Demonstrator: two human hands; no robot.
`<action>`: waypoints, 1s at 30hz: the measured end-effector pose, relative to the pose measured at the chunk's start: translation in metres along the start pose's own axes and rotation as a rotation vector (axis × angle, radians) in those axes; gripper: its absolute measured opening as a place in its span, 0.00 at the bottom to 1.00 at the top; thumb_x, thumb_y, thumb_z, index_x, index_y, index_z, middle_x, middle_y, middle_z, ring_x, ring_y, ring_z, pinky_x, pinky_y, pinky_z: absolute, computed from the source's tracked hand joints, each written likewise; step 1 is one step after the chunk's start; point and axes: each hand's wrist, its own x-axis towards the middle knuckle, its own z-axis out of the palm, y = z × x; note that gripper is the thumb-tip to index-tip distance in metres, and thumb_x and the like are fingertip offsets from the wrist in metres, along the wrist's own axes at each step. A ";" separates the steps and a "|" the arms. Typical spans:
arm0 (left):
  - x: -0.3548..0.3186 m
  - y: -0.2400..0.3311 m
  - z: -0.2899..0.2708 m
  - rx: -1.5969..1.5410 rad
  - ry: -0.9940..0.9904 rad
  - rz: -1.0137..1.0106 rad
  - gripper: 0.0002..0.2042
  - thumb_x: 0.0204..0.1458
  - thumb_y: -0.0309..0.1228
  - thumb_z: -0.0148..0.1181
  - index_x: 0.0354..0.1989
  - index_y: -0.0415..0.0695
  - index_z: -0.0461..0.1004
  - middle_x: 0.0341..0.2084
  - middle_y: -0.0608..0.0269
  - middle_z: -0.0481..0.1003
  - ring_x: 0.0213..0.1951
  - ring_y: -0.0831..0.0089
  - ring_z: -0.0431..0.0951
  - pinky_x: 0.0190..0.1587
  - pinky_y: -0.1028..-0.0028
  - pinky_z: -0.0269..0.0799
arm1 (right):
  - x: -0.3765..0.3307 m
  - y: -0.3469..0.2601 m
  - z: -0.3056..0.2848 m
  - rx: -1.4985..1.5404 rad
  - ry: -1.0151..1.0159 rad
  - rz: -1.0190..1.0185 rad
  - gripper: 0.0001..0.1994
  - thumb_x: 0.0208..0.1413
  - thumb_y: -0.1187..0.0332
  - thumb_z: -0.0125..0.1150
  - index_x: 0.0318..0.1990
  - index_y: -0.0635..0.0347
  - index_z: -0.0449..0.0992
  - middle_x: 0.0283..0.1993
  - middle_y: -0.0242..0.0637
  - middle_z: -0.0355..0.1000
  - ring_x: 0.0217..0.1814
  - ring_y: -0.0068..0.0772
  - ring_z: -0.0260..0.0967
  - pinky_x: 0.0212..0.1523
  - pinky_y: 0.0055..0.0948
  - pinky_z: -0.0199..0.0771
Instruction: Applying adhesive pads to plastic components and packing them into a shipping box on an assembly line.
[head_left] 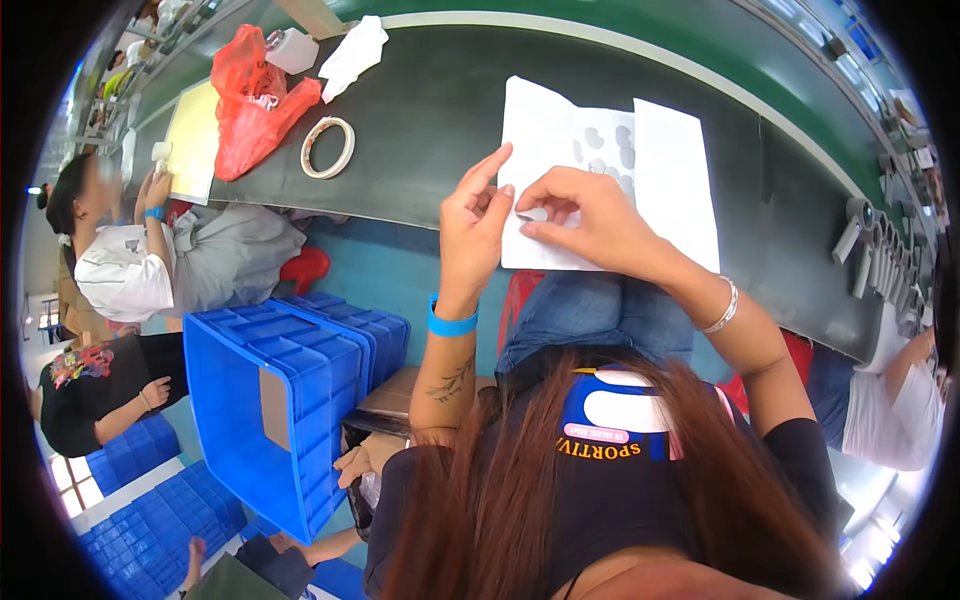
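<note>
White paper sheets [675, 170] lie on the dark table in front of me, with several grey, rounded flat pieces [596, 140] on them. Over the near left part of the paper, my right hand [597, 212] pinches a small grey flat piece [535, 214] between thumb and fingertips. Close by on its left is my left hand [472, 222], raised at the paper's left edge. Its index finger is stretched out and its thumb stands apart, pointing toward the grey piece; the other fingers are partly hidden. Whether the left thumb touches the piece cannot be made out.
On the table [430, 120] to the left are a tape roll [328, 147], a red plastic bag [245, 110], a white cloth or paper [354, 56] and a translucent bottle [292, 50]. Blue crates [270, 400] stand at my left. A person [130, 255] sits farther left.
</note>
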 end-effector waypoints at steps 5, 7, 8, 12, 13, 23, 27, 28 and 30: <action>0.000 -0.004 0.000 -0.016 0.006 -0.003 0.20 0.53 0.18 0.51 0.57 0.38 0.67 0.44 0.64 0.71 0.28 0.87 0.67 0.31 0.85 0.64 | -0.006 0.014 -0.022 -0.012 0.163 0.116 0.07 0.50 0.75 0.58 0.37 0.65 0.77 0.36 0.40 0.74 0.36 0.35 0.72 0.41 0.26 0.71; -0.001 -0.006 -0.004 0.024 0.000 -0.019 0.21 0.52 0.18 0.51 0.57 0.37 0.67 0.42 0.65 0.71 0.27 0.88 0.66 0.30 0.84 0.64 | -0.015 0.028 -0.039 -0.305 0.197 0.046 0.09 0.47 0.79 0.55 0.38 0.65 0.76 0.39 0.43 0.74 0.39 0.43 0.73 0.42 0.30 0.71; -0.001 -0.005 -0.004 0.023 -0.002 -0.018 0.21 0.52 0.18 0.51 0.57 0.37 0.67 0.42 0.65 0.71 0.27 0.88 0.66 0.30 0.84 0.64 | -0.020 0.033 -0.046 -0.403 0.163 0.076 0.10 0.46 0.80 0.55 0.38 0.65 0.76 0.40 0.44 0.74 0.40 0.46 0.72 0.43 0.31 0.71; 0.001 -0.004 -0.001 0.024 0.000 -0.010 0.21 0.52 0.17 0.50 0.57 0.37 0.67 0.42 0.64 0.72 0.26 0.88 0.65 0.29 0.84 0.64 | -0.024 0.025 -0.046 -0.530 0.143 0.001 0.11 0.43 0.81 0.55 0.35 0.62 0.77 0.40 0.43 0.74 0.42 0.46 0.71 0.42 0.34 0.70; 0.001 -0.005 0.000 0.011 0.005 -0.016 0.20 0.52 0.17 0.50 0.57 0.37 0.67 0.43 0.64 0.72 0.26 0.88 0.65 0.29 0.84 0.64 | -0.022 0.019 -0.042 -0.521 0.138 -0.022 0.10 0.43 0.81 0.56 0.35 0.61 0.78 0.40 0.42 0.74 0.41 0.44 0.71 0.41 0.33 0.70; 0.003 -0.009 0.005 0.088 0.028 0.036 0.20 0.52 0.17 0.50 0.56 0.37 0.67 0.52 0.60 0.69 0.27 0.87 0.65 0.31 0.84 0.64 | -0.030 0.051 -0.031 -0.832 0.198 0.076 0.09 0.45 0.80 0.56 0.33 0.61 0.79 0.40 0.39 0.74 0.40 0.39 0.71 0.44 0.30 0.67; 0.005 -0.015 0.004 0.055 0.047 0.081 0.20 0.52 0.17 0.50 0.55 0.37 0.68 0.51 0.60 0.70 0.27 0.87 0.64 0.31 0.84 0.64 | -0.033 0.036 -0.049 -0.834 0.034 -0.082 0.12 0.46 0.80 0.54 0.38 0.61 0.78 0.42 0.40 0.73 0.41 0.40 0.70 0.44 0.29 0.67; 0.006 -0.014 0.004 0.061 0.051 0.086 0.20 0.52 0.17 0.50 0.55 0.37 0.69 0.51 0.60 0.70 0.26 0.87 0.64 0.31 0.84 0.64 | -0.032 0.030 -0.054 -0.905 -0.045 -0.076 0.12 0.46 0.80 0.54 0.39 0.61 0.77 0.42 0.40 0.72 0.41 0.40 0.70 0.44 0.29 0.67; 0.006 -0.013 0.004 0.064 0.048 0.083 0.20 0.52 0.17 0.50 0.55 0.37 0.68 0.52 0.59 0.69 0.27 0.87 0.64 0.30 0.84 0.64 | -0.030 0.022 -0.051 -0.907 -0.010 -0.096 0.12 0.46 0.78 0.57 0.40 0.61 0.76 0.43 0.40 0.72 0.42 0.39 0.70 0.43 0.29 0.67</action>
